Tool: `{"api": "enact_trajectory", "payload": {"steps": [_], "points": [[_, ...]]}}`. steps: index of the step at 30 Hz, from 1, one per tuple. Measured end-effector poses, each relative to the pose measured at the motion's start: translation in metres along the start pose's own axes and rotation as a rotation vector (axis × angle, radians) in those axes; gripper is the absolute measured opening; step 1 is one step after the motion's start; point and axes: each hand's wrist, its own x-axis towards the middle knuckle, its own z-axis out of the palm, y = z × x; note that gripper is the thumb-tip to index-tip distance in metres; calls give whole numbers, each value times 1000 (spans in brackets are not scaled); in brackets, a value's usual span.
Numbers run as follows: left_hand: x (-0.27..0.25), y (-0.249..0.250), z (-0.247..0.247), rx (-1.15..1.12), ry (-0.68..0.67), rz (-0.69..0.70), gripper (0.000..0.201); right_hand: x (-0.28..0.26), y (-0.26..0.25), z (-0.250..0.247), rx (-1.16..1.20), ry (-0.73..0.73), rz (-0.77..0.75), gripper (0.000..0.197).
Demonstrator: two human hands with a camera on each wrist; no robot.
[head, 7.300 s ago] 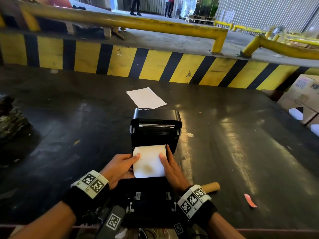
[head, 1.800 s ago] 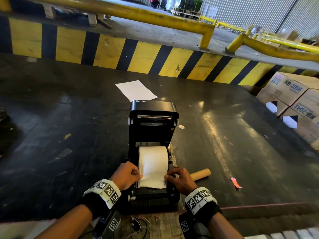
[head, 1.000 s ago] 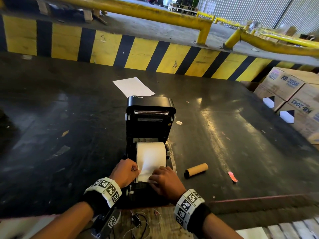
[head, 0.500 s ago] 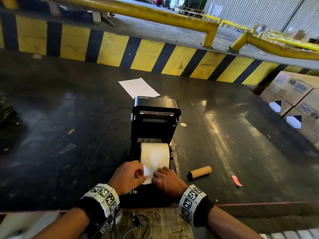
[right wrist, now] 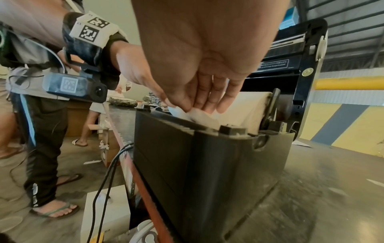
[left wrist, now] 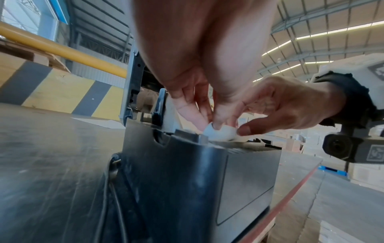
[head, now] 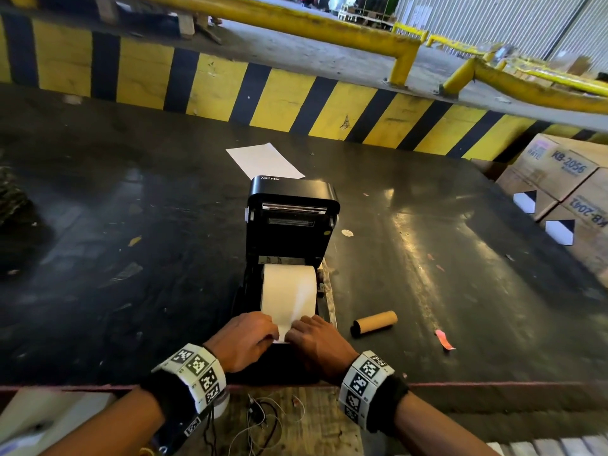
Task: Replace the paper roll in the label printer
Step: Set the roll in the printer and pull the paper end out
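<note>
The black label printer (head: 292, 225) stands with its lid raised, at the near edge of the dark table (head: 131, 258). A white paper roll (head: 289, 291) sits in its bay. The roll's loose end (head: 282, 334) is drawn forward over the front lip and bunched narrow. My left hand (head: 263, 330) and right hand (head: 297, 329) meet at that end. In the left wrist view, my left hand (left wrist: 207, 125) pinches the crumpled paper end (left wrist: 220, 134). Opposite it, the right hand's thumb (left wrist: 245, 131) lies under the paper. In the right wrist view, the right hand (right wrist: 199, 106) pinches the paper end (right wrist: 201, 116).
An empty cardboard core (head: 373, 323) lies just right of the printer, with a pink scrap (head: 444, 339) beyond it. A white sheet (head: 263, 161) lies behind the lid. Cardboard boxes (head: 566, 179) stand at the far right. Thin cables (head: 263, 419) hang below the table edge.
Both hands have closed in toward the middle of the paper's loose end, which is now bunched narrower at the front lip. The roll and the empty core have stayed put.
</note>
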Motion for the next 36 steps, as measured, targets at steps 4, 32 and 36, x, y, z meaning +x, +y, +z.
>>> {"api": "enact_trajectory", "payload": {"steps": [4,32,36], "points": [[-7,5,4,-38,3,-44,22,-11,8,2,-55,-41,32,23],[-78,73,35,138,125,-115,20,-77,-41,-12,106,-94,64,25],[-81,79,38,118,84,-152,21,-83,-45,-10,139,-114,52,25]]}}
